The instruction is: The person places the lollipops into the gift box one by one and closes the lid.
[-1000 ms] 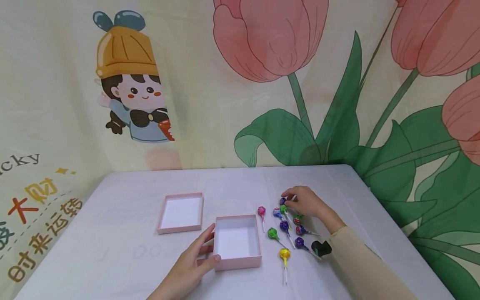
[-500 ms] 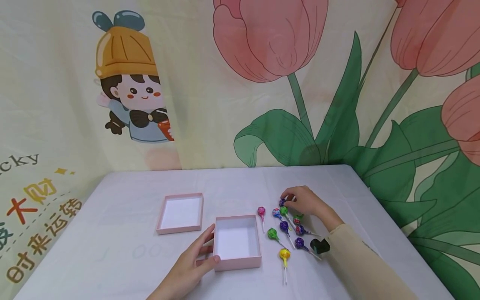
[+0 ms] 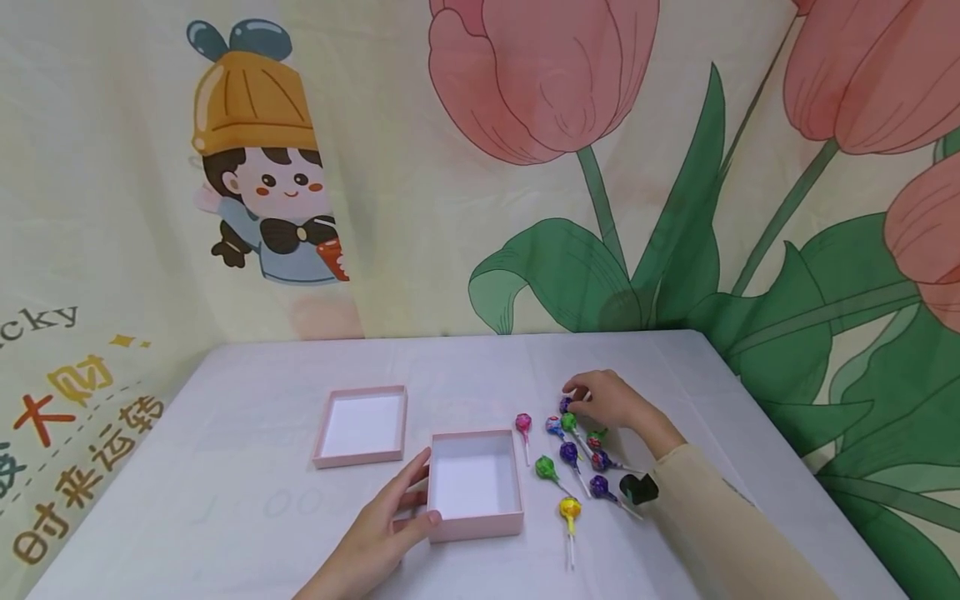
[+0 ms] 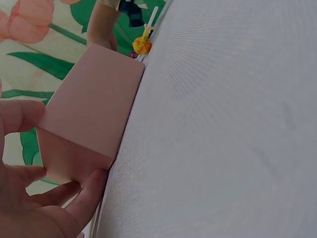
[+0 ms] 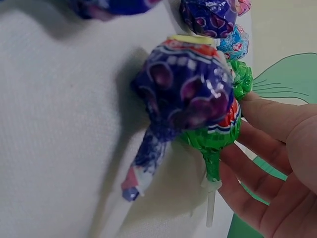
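Observation:
On the white-covered table stands an open pink box [image 3: 476,527] with a white inside. My left hand [image 3: 382,525] holds it at its left side, the thumb on the near left corner and the fingers along the left wall. At the far end of a group of lollipops, my right hand [image 3: 611,400] has thumb and index finger at a purple lollipop [image 3: 565,404], which they seem to pinch. A green lollipop [image 3: 569,422] lies just in front of it. In the right wrist view, a green-and-red lollipop [image 5: 213,136] and a nearer purple one [image 5: 185,89] partly hide the fingertips.
The shallow pink lid [image 3: 360,458] lies left of and behind the box. Between box and right sleeve are more lollipops: a pink one [image 3: 523,422], a blue one [image 3: 553,426], a yellow one [image 3: 570,509] and several others. A printed cloth [image 3: 405,208] hangs behind.
Almost nothing differs. Both hands keep their places at the box and the purple lollipop; the right forearm shifts very slightly.

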A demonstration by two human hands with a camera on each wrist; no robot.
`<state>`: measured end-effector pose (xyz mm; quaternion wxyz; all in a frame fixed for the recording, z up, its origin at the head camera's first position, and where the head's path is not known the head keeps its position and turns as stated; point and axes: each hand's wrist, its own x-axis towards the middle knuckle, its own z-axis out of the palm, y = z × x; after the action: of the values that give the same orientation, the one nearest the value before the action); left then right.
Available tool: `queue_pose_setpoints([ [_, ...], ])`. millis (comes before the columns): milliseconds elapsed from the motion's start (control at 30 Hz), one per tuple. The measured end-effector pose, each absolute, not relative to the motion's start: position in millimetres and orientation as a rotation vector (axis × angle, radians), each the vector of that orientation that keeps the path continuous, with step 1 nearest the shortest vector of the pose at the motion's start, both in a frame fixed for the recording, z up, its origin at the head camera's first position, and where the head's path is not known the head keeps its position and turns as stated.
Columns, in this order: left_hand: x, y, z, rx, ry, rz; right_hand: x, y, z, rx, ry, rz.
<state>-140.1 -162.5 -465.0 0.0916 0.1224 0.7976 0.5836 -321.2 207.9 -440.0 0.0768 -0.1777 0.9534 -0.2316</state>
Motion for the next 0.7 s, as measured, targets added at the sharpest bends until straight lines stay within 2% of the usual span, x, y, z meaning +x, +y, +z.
queue_pose_setpoints([
  [300, -139.4, -163.1, -466.4, 0.382, 2.374, 1.731, -321.7, 208.9, -436.4, -0.608, 2.838, -0.674],
  [500, -141.1, -162.8, -466.4, 0.375, 2.375, 1.725, -321.8, 212.1, -434.1, -0.565, 2.863, -0.689],
  [700, -141.1, -161.4, -464.8, 0.360, 2.375, 1.725, -316.7, 210.0, -421.3, -0.604, 2.912, -0.736],
])
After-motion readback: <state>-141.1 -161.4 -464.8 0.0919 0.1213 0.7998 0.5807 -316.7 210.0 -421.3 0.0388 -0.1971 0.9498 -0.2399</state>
